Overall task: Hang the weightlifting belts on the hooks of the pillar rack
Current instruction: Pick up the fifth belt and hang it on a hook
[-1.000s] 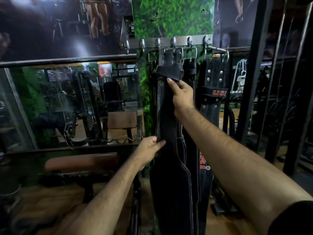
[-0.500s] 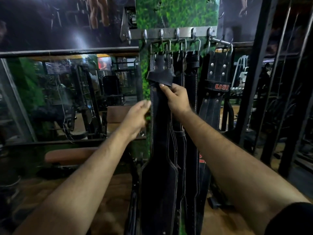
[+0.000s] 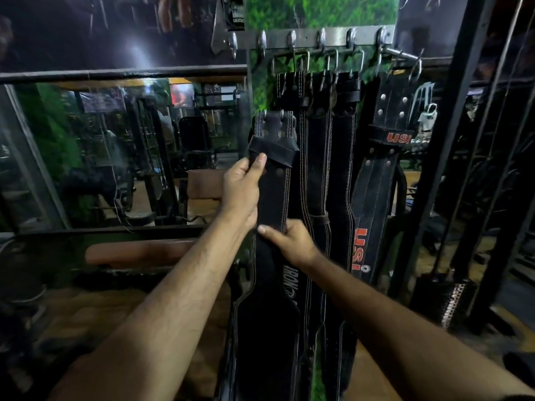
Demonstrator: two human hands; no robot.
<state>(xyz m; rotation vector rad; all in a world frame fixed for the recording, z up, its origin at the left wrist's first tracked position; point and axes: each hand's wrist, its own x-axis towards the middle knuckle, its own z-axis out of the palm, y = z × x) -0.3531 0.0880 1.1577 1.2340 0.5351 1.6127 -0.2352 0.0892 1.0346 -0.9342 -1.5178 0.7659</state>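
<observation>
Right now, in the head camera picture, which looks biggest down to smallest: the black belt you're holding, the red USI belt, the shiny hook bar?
1. Held black belt, though it's nearest.
2. USI belt.
3. Hook bar.

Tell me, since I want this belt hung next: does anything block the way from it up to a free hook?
Nothing visible does. The belt, gripped by the left hand and right hand, sits below the bare hook; hung belts are to its right.
</observation>
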